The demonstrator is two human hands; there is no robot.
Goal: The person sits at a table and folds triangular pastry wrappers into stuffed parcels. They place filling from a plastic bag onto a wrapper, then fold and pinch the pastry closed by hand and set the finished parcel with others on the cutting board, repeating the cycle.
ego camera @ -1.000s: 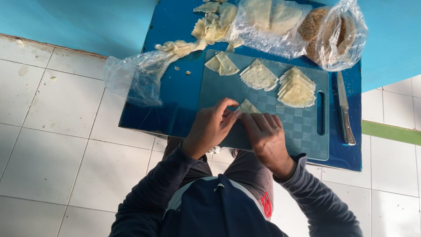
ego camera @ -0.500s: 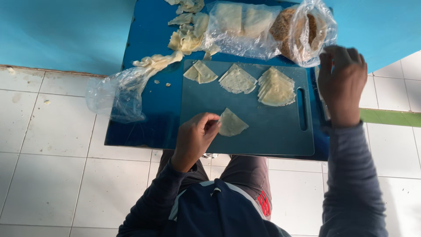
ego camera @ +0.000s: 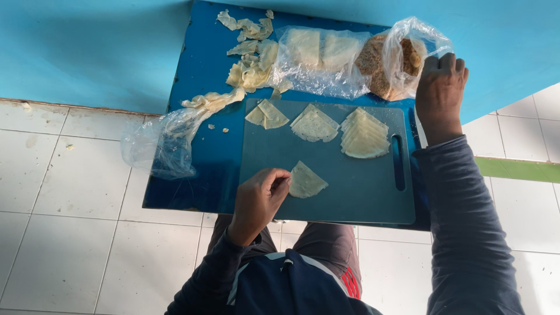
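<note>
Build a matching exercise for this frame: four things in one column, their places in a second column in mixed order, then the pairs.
Things:
1. left hand
2. right hand
3. stack of triangular sheets
4. empty clear bag

Places:
A. hanging over the blue table's left edge
B. on the cutting board, beside its handle slot
C. at the bag of brown filling, far right corner
D. on the near single triangular sheet

Pairs: 1-D, 2-C, 3-B, 4-A

Left hand (ego camera: 259, 198) curled low; right hand (ego camera: 438, 96) outstretched, fingers seemingly bent.
</note>
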